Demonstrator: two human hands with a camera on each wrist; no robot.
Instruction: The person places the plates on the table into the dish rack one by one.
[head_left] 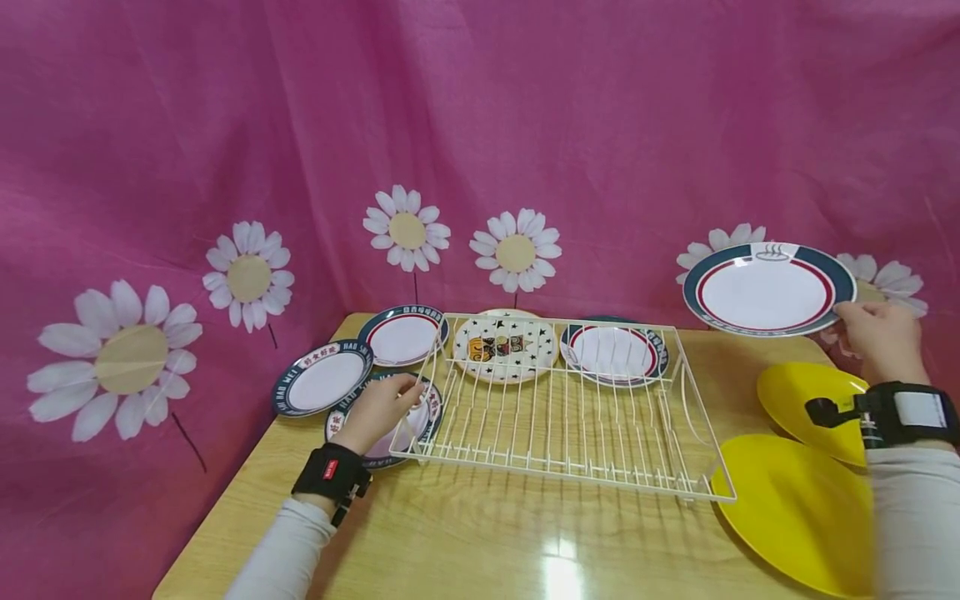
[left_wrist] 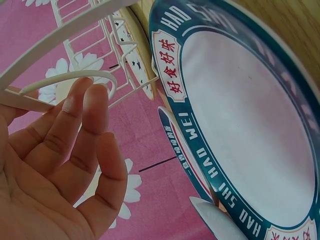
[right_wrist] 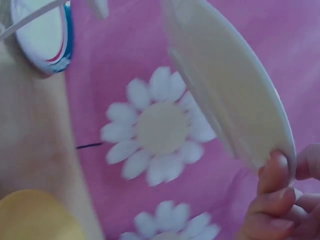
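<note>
A white wire dish rack (head_left: 562, 476) stands on the table, and my left hand (head_left: 378, 412) grips its left end. Close up in the left wrist view, the fingers (left_wrist: 75, 135) curl around the rack's white frame. Over the table's right side, my right hand (head_left: 885, 333) holds up a white plate (head_left: 765, 287) with a dark green rim and red ring. Thumb and fingers pinch its edge. The right wrist view shows the plate's pale underside (right_wrist: 230, 85). A green-rimmed plate with lettering (head_left: 431, 417) lies beneath and beside the left hand.
More green-rimmed plates (head_left: 324, 379) lie at the left. Behind the rack are an owl-patterned plate (head_left: 504, 346) and another green-rimmed plate (head_left: 615, 352). Two yellow plates (head_left: 798, 517) lie at the right. A pink flowered curtain (head_left: 600, 125) hangs behind the table (head_left: 465, 542).
</note>
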